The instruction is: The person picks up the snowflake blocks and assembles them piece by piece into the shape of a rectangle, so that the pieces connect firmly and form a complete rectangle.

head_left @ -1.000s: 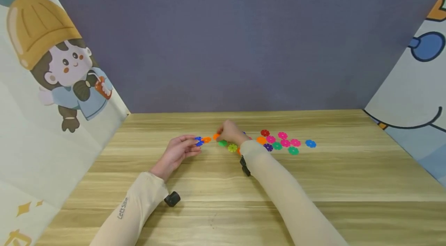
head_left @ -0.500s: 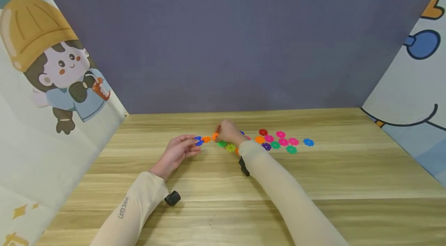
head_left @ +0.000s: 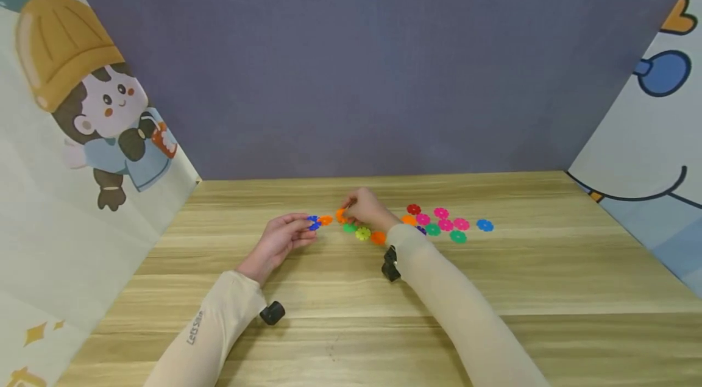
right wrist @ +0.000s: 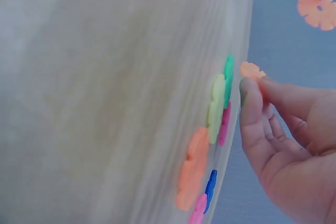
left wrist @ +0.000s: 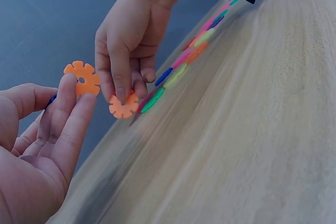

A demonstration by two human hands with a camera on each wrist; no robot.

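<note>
Two pinches, a narrow gap between

Landmark: the yellow-green disc [head_left: 363, 233], flat on the wood-grain table [head_left: 329, 289].

Nearest: the left sleeve [head_left: 219, 317] with a black wrist device [head_left: 272, 312], both nearer than the landmark and to its left. The right sleeve [head_left: 455, 295] came in from nearer and to its right.

Left hand [head_left: 280, 241]: left of the landmark, thumb and fingers pinching a blue piece [head_left: 313, 222]. The first orange disc [head_left: 326, 220] met this piece, also left of the landmark.

Flat orange disc [head_left: 378, 237]: just right of the landmark. Green disc [head_left: 349, 228]: just left.

Right hand [head_left: 368, 207]: just beyond the landmark, fingertips pinching the held orange disc [head_left: 341, 215].

Farther, to the landmark's right: a red disc [head_left: 414, 209], with a light-blue disc [head_left: 485, 225] at the far end. Dark panel [head_left: 351, 70] behind everything.

Views compared: right wrist caught a pink disc [right wrist: 226, 124] just beyond the landmark and a dark-blue disc [right wrist: 211, 190] farther right, both covered in the head view by the right hand. It also had the blue piece edge-on; left wrist gave only a sliver behind fingers.

Relative to hands: first orange disc at the left fingertips, facing the right hand; held orange disc at the right fingertips. The two orange discs were near, not touching.
</note>
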